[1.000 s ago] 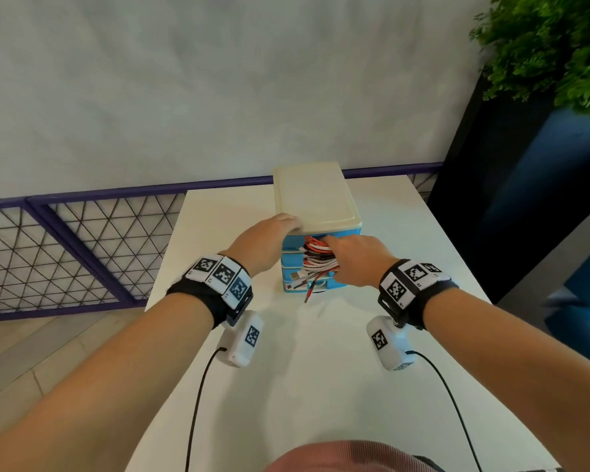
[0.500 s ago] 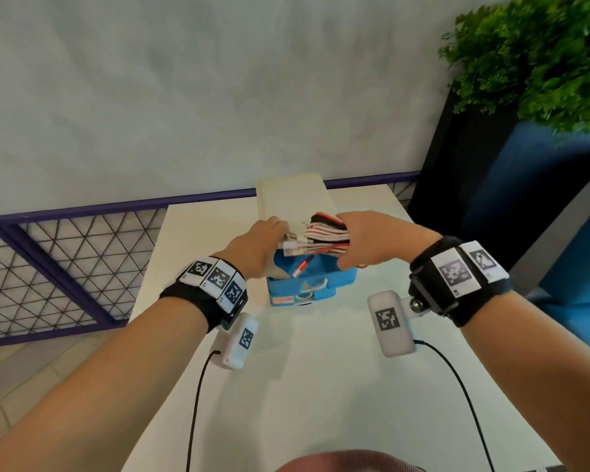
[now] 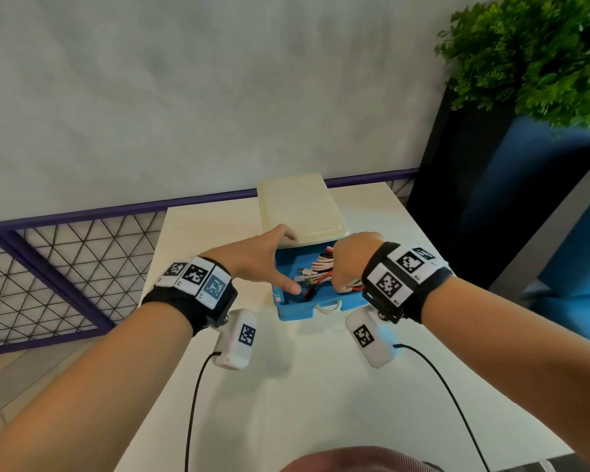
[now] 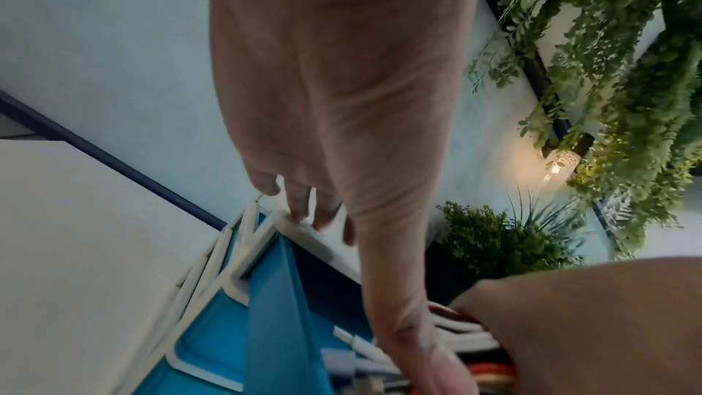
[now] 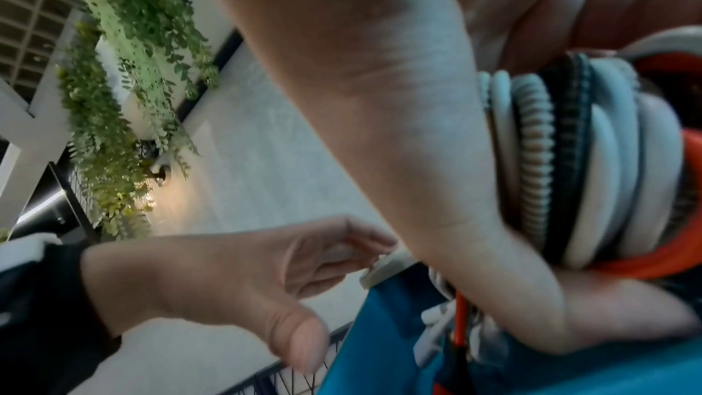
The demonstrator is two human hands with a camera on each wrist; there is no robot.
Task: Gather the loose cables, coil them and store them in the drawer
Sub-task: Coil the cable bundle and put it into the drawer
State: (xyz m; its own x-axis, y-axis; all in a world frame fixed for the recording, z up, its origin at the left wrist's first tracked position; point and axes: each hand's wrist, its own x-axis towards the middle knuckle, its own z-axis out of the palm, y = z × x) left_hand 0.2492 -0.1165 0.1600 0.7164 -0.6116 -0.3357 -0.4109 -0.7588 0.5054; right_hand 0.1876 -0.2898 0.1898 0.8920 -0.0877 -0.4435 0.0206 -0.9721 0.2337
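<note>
A small drawer unit with a cream top [image 3: 302, 209] stands at the back of the white table [image 3: 286, 403]. Its top blue drawer [image 3: 295, 310] is pulled out towards me. My right hand [image 3: 349, 264] grips a coiled bundle of white, black and orange cables [image 3: 315, 269] and holds it down inside that drawer; the coils [image 5: 592, 161] show thick against my palm. My left hand [image 3: 263, 260] rests its fingers on the front edge of the cream top [image 4: 304, 230], with the thumb stretched over the drawer's left side. Plug ends [image 4: 353, 341] lie loose in the drawer.
A purple rail with black mesh [image 3: 65, 267] runs along the left and behind the table. A dark planter with a green plant [image 3: 525, 63] stands close on the right. Black leads [image 3: 191, 403] hang from both wrist cameras over the near table.
My right hand lifted the cable bundle from in front of the unit, over the pulled-out drawer, and has now lowered it inside. My left hand stayed on the cream top.
</note>
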